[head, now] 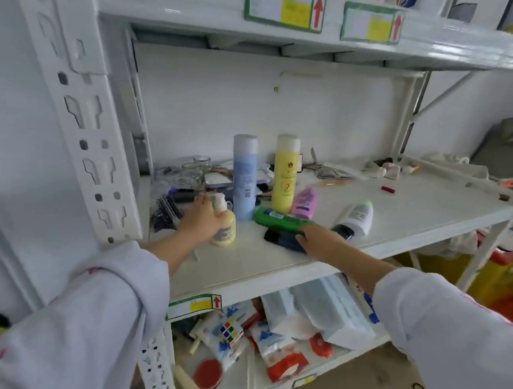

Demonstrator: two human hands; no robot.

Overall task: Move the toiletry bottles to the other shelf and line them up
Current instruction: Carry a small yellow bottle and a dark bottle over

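Note:
Toiletry bottles crowd the middle white shelf (254, 272). My left hand (201, 220) is wrapped around a small yellow pump bottle (226, 229) that stands upright. A tall blue bottle (245, 177) and a tall yellow bottle (285, 174) stand behind it. A pink bottle (305, 203) leans beside them. A green bottle (281, 220) lies on its side over a dark blue bottle (282, 239). My right hand (321, 240) rests on these two; its grip is unclear. To the right lies a white bottle with a black cap (354, 220).
Hairbrushes (167, 208), glass jars (193, 171) and small clutter fill the shelf's back left. Packets and stones (377, 170) lie at the back right. The lower shelf holds tissue packs (316, 314), a puzzle cube (231, 332) and a red lid. A slotted upright post (96, 144) stands at left.

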